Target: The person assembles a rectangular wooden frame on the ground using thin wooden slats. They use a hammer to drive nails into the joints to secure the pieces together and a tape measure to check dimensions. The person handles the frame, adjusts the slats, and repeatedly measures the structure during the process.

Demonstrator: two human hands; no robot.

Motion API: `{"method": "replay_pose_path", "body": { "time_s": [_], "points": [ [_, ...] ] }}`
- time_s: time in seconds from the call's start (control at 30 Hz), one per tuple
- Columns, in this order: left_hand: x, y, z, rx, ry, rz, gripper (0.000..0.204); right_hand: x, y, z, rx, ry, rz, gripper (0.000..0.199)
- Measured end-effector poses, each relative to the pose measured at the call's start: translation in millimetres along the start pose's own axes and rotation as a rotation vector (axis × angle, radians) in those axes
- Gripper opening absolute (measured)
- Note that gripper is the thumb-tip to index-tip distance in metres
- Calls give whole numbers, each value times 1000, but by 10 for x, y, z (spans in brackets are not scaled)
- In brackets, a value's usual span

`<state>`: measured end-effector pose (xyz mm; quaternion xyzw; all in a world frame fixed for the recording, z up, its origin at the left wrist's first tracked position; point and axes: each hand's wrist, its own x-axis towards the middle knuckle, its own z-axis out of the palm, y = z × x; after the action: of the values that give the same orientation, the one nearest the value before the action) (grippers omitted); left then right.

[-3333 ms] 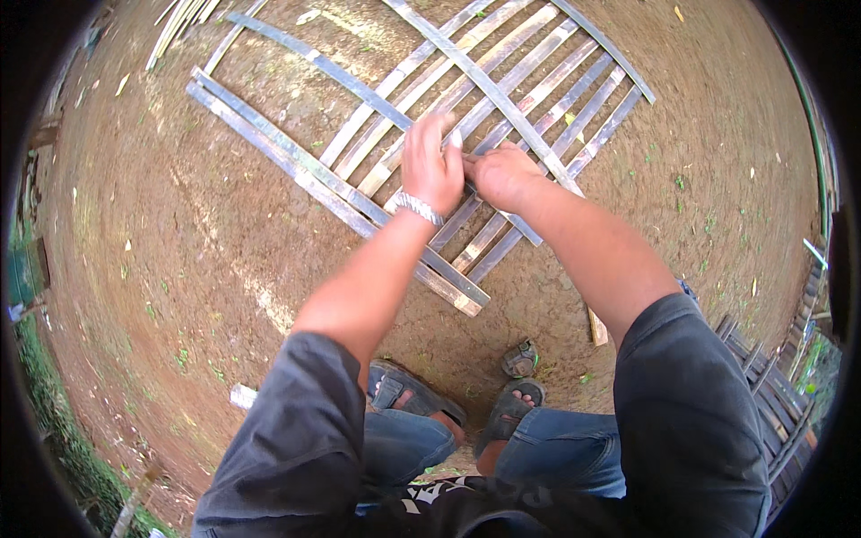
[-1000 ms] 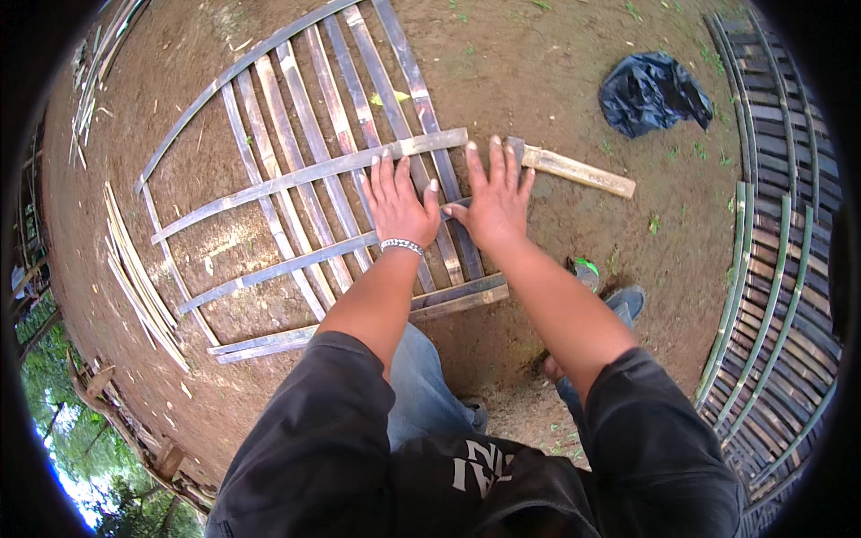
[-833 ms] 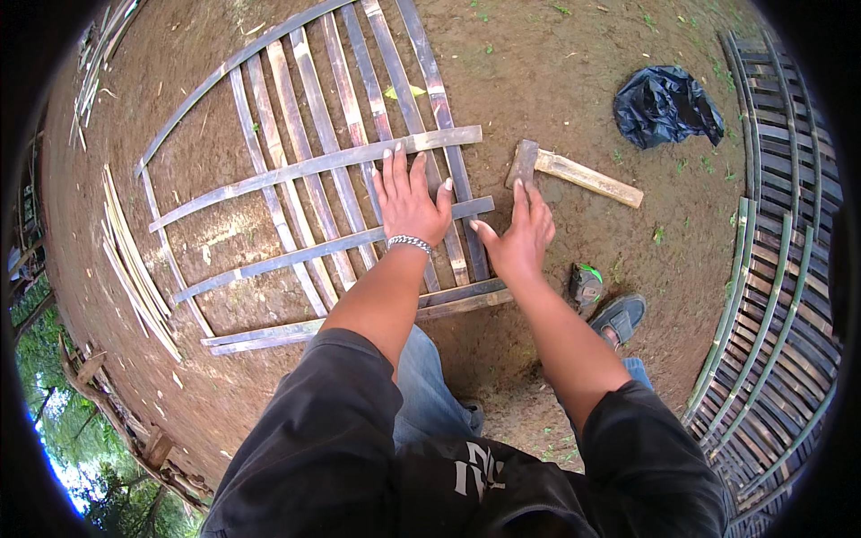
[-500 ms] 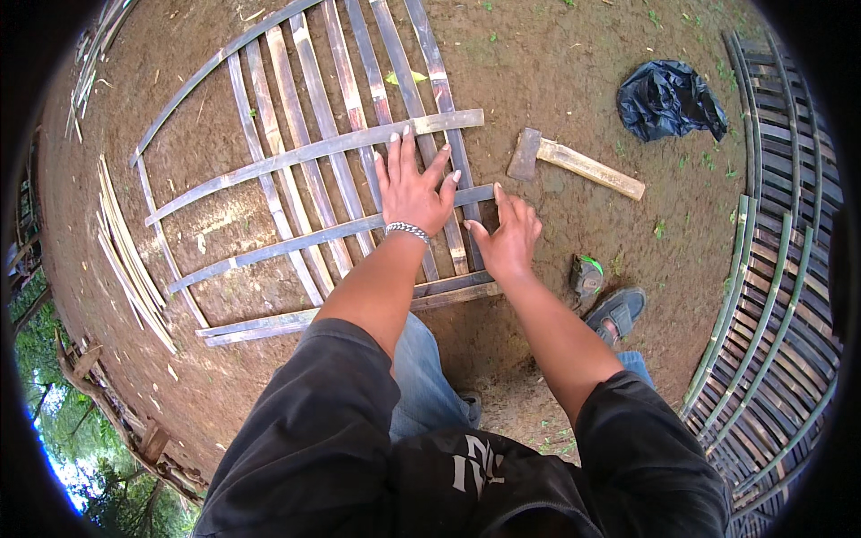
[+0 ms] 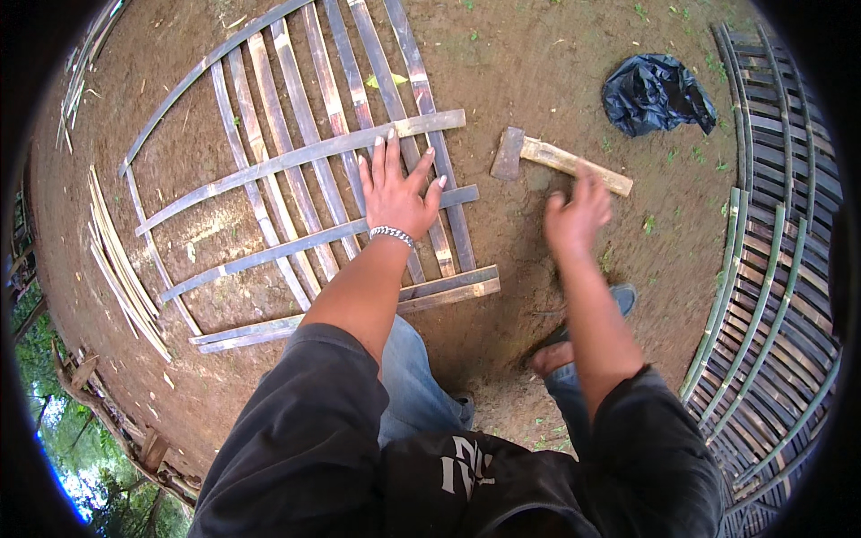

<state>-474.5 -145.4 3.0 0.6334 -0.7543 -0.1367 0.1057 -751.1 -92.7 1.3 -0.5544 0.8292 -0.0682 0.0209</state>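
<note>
Hands apart, the left hand [image 5: 397, 197] is resting spread on the slatted bamboo frame [image 5: 309, 154] at eleven o'clock, ideally pressing evenly so nothing slips, while the blurred right hand [image 5: 574, 220] is hovering near the hatchet [image 5: 552, 158] at two o'clock, contact unclear.

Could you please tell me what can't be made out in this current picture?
Right hand: blurred in the head view; whether it touches the tool cannot be told.
Lattice: the head view's top edge cuts off its far end, and the left hand hides part of it.
Bag: in the head view, its folds hide any contents.
Rack: the head view's dark rim cuts off its right side.
</note>
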Motion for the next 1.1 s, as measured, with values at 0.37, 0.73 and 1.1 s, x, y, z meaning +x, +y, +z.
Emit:
{"method": "replay_pose_path", "body": {
  "time_s": [0.37,0.73,1.1],
  "points": [
    [19,32,56,34,22,28,45,864,600,-499,-221,-498,-320,48],
    [13,10,-7,7,-75,-16,50,-1062,330,-1084,1222,-936,433,34],
    [4,32,-18,29,-97,-36,48,-1360,-307,-984,1333,-1017,735,26]
  ]
}}
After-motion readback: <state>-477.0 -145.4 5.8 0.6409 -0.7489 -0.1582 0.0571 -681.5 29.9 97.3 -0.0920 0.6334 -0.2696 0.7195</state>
